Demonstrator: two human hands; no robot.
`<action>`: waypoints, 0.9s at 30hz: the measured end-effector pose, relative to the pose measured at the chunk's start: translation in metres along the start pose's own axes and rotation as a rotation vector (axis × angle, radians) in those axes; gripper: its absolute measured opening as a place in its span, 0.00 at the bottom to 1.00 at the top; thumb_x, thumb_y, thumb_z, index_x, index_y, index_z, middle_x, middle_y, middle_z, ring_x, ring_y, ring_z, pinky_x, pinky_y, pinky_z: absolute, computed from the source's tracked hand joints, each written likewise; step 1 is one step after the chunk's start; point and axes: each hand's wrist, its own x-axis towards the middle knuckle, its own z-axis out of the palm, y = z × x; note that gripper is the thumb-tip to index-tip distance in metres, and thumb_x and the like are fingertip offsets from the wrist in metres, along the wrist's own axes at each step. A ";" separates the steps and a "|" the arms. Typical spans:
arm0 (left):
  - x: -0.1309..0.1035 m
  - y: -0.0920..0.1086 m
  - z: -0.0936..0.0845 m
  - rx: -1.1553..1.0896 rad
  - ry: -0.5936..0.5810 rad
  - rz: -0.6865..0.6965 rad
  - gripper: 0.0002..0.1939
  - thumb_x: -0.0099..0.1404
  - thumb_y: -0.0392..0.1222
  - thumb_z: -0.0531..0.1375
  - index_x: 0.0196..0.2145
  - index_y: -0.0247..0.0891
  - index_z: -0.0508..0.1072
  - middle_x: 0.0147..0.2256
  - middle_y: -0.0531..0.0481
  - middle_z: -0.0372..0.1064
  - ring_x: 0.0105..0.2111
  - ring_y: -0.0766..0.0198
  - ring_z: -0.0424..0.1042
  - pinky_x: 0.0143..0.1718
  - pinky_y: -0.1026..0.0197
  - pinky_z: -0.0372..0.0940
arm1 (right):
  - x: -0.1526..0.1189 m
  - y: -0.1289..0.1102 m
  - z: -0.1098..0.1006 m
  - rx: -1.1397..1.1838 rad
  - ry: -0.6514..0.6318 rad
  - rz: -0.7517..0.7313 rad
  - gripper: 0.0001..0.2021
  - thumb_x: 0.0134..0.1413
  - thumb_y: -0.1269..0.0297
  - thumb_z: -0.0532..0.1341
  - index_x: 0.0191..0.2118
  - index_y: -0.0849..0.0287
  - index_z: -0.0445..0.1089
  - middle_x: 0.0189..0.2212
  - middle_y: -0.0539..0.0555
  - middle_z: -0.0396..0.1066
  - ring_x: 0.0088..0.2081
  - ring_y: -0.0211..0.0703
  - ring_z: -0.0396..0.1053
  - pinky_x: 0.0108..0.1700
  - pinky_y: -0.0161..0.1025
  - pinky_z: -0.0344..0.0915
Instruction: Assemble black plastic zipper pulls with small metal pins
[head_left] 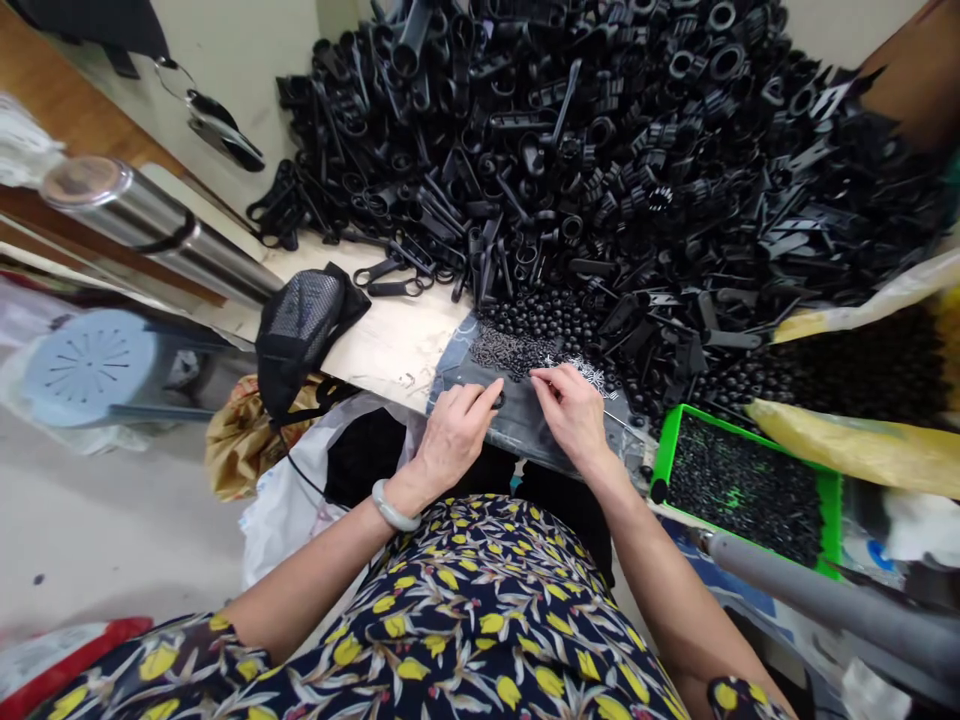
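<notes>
My left hand [456,428] is closed at the front edge of the table, with a pale bangle at the wrist. Between its thumb and fingers is a small black round part [499,400]. To its right, my right hand [574,420] has thumb and forefinger pinched together; whatever is in the pinch is too small to make out. Both hands are over a dark mat [517,408]. Just beyond them lie shiny metal pins [592,375], small brownish pieces [499,350] and black beads [555,318].
A large heap of black plastic parts [525,150] covers the table's back. At right is a green tray [675,440] of small black pieces, beside a yellow bag [862,440]. At left are a black mesh cap [307,320], a steel flask [165,215] and a blue stool [94,365].
</notes>
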 end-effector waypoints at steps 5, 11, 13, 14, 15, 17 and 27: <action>0.003 0.000 0.002 -0.133 0.005 -0.072 0.19 0.74 0.40 0.59 0.60 0.33 0.69 0.46 0.41 0.76 0.45 0.52 0.75 0.50 0.50 0.69 | 0.013 -0.002 0.014 -0.243 -0.014 -0.029 0.11 0.72 0.59 0.58 0.42 0.54 0.77 0.39 0.54 0.76 0.39 0.44 0.73 0.39 0.39 0.63; 0.013 -0.002 -0.011 -0.378 -0.125 -0.284 0.18 0.69 0.37 0.63 0.55 0.39 0.69 0.52 0.42 0.75 0.52 0.53 0.76 0.56 0.50 0.69 | 0.012 -0.003 0.014 -0.313 -0.022 -0.083 0.11 0.72 0.58 0.58 0.40 0.55 0.76 0.38 0.55 0.76 0.38 0.44 0.71 0.38 0.40 0.60; 0.017 -0.001 -0.019 -0.389 -0.175 -0.349 0.17 0.67 0.38 0.64 0.53 0.40 0.70 0.51 0.43 0.76 0.52 0.52 0.76 0.56 0.49 0.69 | 0.012 -0.002 0.014 -0.295 -0.011 -0.100 0.12 0.72 0.58 0.58 0.39 0.55 0.76 0.37 0.55 0.76 0.37 0.44 0.71 0.38 0.40 0.61; 0.018 -0.001 -0.023 -0.400 -0.186 -0.387 0.16 0.66 0.38 0.65 0.51 0.40 0.70 0.50 0.44 0.76 0.52 0.51 0.76 0.55 0.49 0.70 | 0.011 -0.001 0.014 -0.282 -0.003 -0.102 0.12 0.72 0.58 0.58 0.40 0.55 0.76 0.37 0.55 0.76 0.37 0.44 0.71 0.38 0.40 0.61; 0.020 -0.002 -0.026 -0.428 -0.200 -0.428 0.15 0.66 0.39 0.65 0.50 0.40 0.70 0.47 0.45 0.77 0.49 0.52 0.78 0.51 0.50 0.71 | 0.010 0.000 0.015 -0.263 0.008 -0.098 0.12 0.72 0.58 0.58 0.40 0.55 0.76 0.37 0.55 0.76 0.36 0.44 0.71 0.38 0.40 0.61; 0.022 -0.003 -0.028 -0.548 -0.255 -0.517 0.17 0.66 0.42 0.65 0.50 0.41 0.68 0.39 0.49 0.76 0.37 0.57 0.79 0.39 0.56 0.73 | 0.006 0.001 0.015 -0.212 0.024 -0.084 0.12 0.72 0.58 0.57 0.40 0.55 0.76 0.37 0.54 0.75 0.36 0.43 0.71 0.38 0.40 0.61; 0.019 0.002 -0.022 -1.108 -0.303 -0.750 0.18 0.60 0.39 0.68 0.45 0.37 0.67 0.26 0.59 0.68 0.20 0.72 0.67 0.20 0.70 0.62 | -0.017 -0.005 0.011 0.018 -0.043 -0.047 0.10 0.69 0.59 0.60 0.38 0.54 0.76 0.33 0.51 0.74 0.31 0.39 0.69 0.37 0.38 0.63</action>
